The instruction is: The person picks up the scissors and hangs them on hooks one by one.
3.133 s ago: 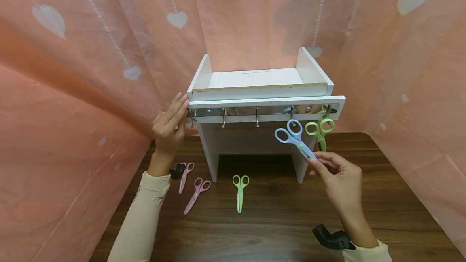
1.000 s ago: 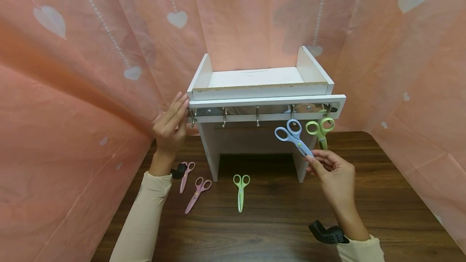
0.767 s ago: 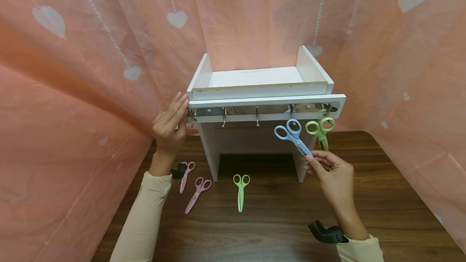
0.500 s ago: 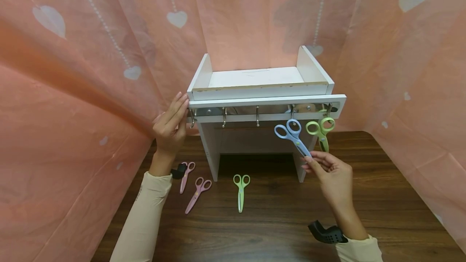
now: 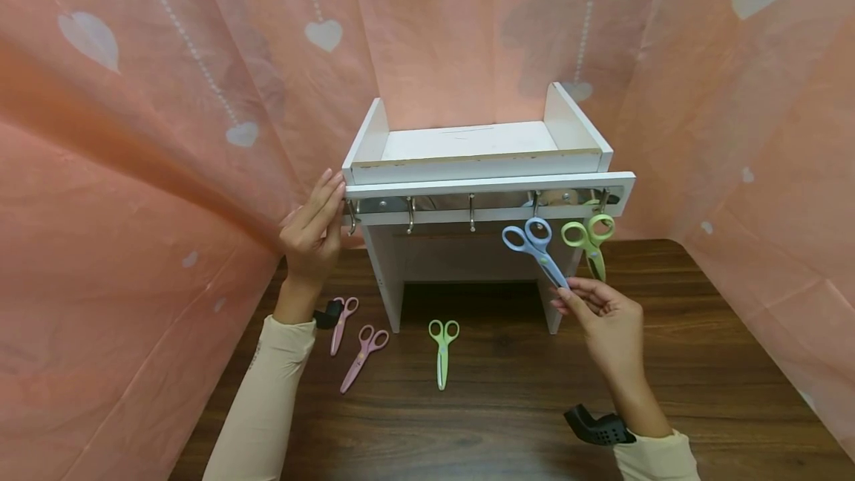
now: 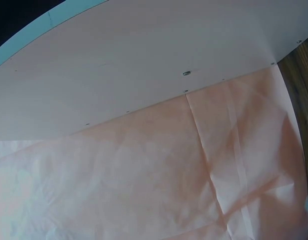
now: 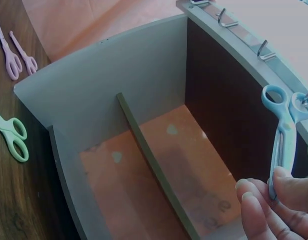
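Note:
My right hand (image 5: pixel 611 325) pinches the blade end of a pair of blue scissors (image 5: pixel 537 247), handles up. In the right wrist view, a hook tip shows inside one finger loop of the blue scissors (image 7: pixel 284 117). This is the second hook from the right on the white hook rail (image 5: pixel 441 188). Beside it, a pair of green scissors (image 5: pixel 591 240) hangs from the rightmost hook. My left hand (image 5: pixel 312 225) rests with straight fingers against the left end of the rail and the white shelf unit (image 5: pixel 384 273); the hand itself is outside the left wrist view.
On the dark wooden table (image 5: pixel 508 421) lie green scissors (image 5: pixel 442 355) in front of the unit and two pairs of pink scissors (image 5: pixel 364 358) near the left forearm. Three left hooks (image 5: pixel 472 214) carry nothing. A pink curtain (image 5: pixel 441 58) surrounds the table.
My right hand has shifted slightly left, with the blade end of the blue scissors swinging a little left and their loops staying by the hook. The left hand keeps its place.

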The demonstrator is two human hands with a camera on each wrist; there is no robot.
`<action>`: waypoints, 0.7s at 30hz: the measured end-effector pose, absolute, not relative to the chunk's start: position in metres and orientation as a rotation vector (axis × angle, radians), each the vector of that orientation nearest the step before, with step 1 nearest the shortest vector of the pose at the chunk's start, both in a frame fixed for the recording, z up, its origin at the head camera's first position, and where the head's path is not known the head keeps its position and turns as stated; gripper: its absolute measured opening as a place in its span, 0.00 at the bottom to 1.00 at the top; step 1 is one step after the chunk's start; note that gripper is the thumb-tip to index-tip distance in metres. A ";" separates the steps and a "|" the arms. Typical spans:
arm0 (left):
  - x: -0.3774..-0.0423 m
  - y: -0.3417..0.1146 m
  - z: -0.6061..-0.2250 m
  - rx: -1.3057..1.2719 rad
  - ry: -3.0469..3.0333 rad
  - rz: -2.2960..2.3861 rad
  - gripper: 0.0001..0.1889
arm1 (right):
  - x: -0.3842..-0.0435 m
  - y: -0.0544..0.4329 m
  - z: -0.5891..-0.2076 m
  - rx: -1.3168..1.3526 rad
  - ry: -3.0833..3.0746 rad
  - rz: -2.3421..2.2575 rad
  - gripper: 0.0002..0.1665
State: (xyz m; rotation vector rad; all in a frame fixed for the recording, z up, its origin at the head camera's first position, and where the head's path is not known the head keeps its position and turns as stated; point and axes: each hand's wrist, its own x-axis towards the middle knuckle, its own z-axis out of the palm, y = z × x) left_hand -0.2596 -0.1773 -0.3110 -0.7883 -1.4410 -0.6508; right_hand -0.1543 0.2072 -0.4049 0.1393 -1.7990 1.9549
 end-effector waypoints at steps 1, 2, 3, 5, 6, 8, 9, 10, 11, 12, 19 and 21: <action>-0.259 -0.177 -0.311 -0.787 -1.443 -0.652 0.16 | -0.155 0.207 -0.406 0.142 -1.797 1.960 0.11; -0.259 -0.177 -0.311 -0.786 -1.445 -0.653 0.16 | -0.155 0.207 -0.407 0.144 -1.799 1.961 0.11; -0.259 -0.177 -0.311 -0.785 -1.447 -0.654 0.16 | -0.155 0.208 -0.408 0.142 -1.798 1.966 0.11; -0.259 -0.177 -0.311 -0.787 -1.450 -0.656 0.16 | -0.156 0.208 -0.409 0.135 -1.795 1.975 0.10; -0.259 -0.177 -0.311 -0.788 -1.451 -0.657 0.16 | -0.156 0.207 -0.410 0.133 -1.797 1.974 0.10; -0.259 -0.177 -0.312 -0.790 -1.450 -0.658 0.16 | -0.157 0.207 -0.411 0.126 -1.800 1.976 0.10; -0.259 -0.177 -0.312 -0.792 -1.449 -0.658 0.16 | -0.157 0.207 -0.411 0.122 -1.803 1.973 0.10; -0.259 -0.177 -0.312 -0.792 -1.448 -0.658 0.16 | -0.158 0.207 -0.412 0.120 -1.807 1.972 0.10; -0.259 -0.178 -0.312 -0.789 -1.447 -0.656 0.16 | -0.158 0.207 -0.412 0.119 -1.812 1.968 0.10; -0.259 -0.177 -0.312 -0.790 -1.446 -0.656 0.16 | -0.158 0.207 -0.413 0.118 -1.818 1.964 0.10; -0.258 -0.177 -0.311 -0.784 -1.451 -0.651 0.15 | -0.160 0.208 -0.415 0.108 -1.834 1.953 0.11; -0.258 -0.177 -0.311 -0.784 -1.451 -0.650 0.15 | -0.160 0.207 -0.415 0.106 -1.832 1.959 0.11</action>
